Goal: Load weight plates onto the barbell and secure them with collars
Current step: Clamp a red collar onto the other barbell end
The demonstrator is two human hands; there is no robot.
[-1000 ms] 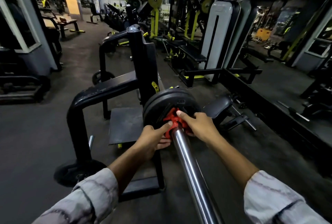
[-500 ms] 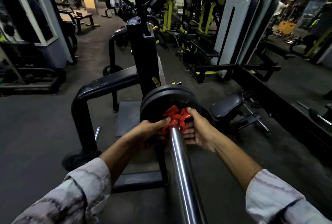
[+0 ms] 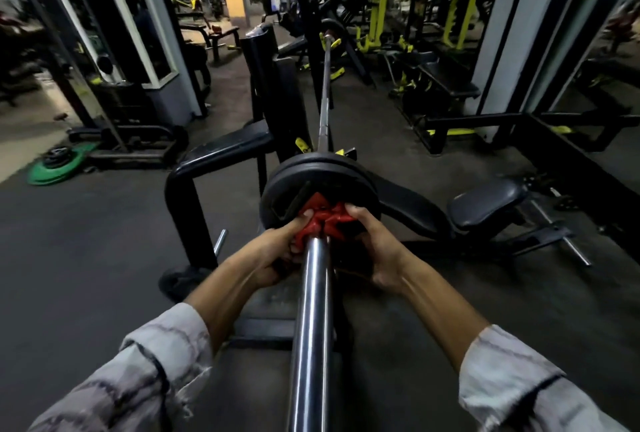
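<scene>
A chrome barbell sleeve (image 3: 310, 321) runs from the bottom of the view up to black weight plates (image 3: 318, 177) loaded on it. A red collar (image 3: 323, 220) sits on the sleeve right against the outer plate. My left hand (image 3: 277, 251) grips the collar's left side and my right hand (image 3: 375, 251) grips its right side. Beyond the plates the thin bar shaft (image 3: 325, 99) continues to a far plate (image 3: 331, 27). The collar's underside is hidden by my fingers.
A black rack upright (image 3: 277, 99) and its curved frame (image 3: 194, 175) stand left of the plates. A padded bench seat (image 3: 485, 201) lies to the right. Green and black plates (image 3: 60, 168) lie on the floor at left. Gym machines fill the background.
The view tilted up, so the far bar and rack show. Both hands closed further around the red collar, which stays against the plate.
</scene>
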